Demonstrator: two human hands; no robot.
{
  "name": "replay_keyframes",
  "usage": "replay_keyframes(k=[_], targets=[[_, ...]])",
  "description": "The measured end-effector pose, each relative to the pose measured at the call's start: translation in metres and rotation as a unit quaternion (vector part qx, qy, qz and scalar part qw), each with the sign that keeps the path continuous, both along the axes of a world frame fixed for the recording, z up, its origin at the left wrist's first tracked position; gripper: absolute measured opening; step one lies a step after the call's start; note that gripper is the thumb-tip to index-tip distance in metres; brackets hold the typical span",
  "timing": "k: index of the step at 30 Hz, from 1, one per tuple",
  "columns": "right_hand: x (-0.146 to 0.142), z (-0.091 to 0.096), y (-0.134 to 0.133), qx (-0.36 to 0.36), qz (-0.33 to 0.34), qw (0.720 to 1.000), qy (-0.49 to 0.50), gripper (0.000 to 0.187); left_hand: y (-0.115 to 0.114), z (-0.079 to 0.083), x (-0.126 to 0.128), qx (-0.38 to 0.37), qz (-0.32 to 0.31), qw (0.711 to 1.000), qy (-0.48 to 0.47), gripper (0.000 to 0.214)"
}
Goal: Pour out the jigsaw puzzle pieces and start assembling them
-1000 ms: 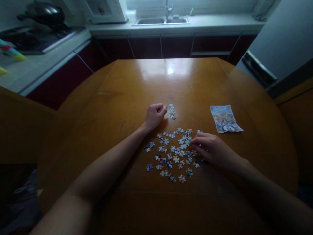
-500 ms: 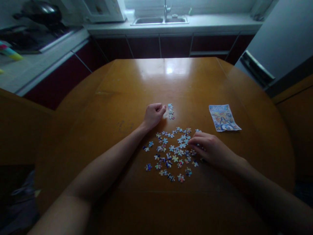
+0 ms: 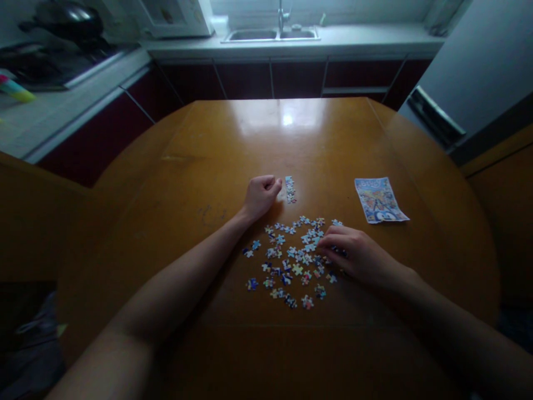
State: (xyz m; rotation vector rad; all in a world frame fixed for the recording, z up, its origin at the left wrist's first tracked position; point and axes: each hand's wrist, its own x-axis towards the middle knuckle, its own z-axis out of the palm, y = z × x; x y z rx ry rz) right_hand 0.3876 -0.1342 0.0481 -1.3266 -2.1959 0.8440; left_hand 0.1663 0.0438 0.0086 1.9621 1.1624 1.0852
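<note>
Several loose jigsaw pieces (image 3: 291,261) lie scattered on the round wooden table (image 3: 208,166). My right hand (image 3: 358,253) rests on the right side of the scatter, fingers curled down onto pieces at its fingertips. My left hand (image 3: 260,194) lies in a loose fist on the table, just left of a short joined strip of pieces (image 3: 290,189); nothing shows inside it. A printed picture sheet (image 3: 378,200) lies flat to the right.
Beyond the table runs a kitchen counter with a sink (image 3: 272,34), a microwave (image 3: 175,16) and a stove with a dark pan (image 3: 62,22) at the far left. A grey refrigerator (image 3: 470,72) stands at the right.
My right hand has crept slightly left over the pieces and its fingers have curled in. The left hand stays put.
</note>
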Motion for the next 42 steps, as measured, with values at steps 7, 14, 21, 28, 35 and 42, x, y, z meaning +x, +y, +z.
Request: replay_keyframes(k=[7,14,21,28,35,42], targets=[[-0.001,0.000,0.000,0.003,-0.009,1.000,0.000,0.017,0.001,-0.002,0.000,0.004,0.001,1.000,0.004,0.045],[0.001,-0.005,0.002,0.042,-0.026,0.999,-0.004,0.013,0.001,-0.001,0.000,0.003,-0.003,1.000,-0.001,0.045],[0.003,-0.007,0.003,0.068,-0.050,0.996,0.010,0.011,0.000,0.000,0.000,-0.001,-0.003,1.000,-0.001,0.045],[0.002,-0.007,0.003,0.061,-0.061,0.996,0.022,0.011,0.000,-0.001,0.000,0.002,-0.001,1.000,-0.003,0.045],[0.001,-0.007,0.003,0.060,-0.072,0.995,0.034,0.012,0.002,-0.003,0.000,0.005,-0.004,1.000,0.001,0.044],[-0.010,-0.009,0.001,0.096,-0.093,0.990,0.034,0.012,0.002,-0.006,0.000,0.008,-0.005,1.000,-0.013,0.045]])
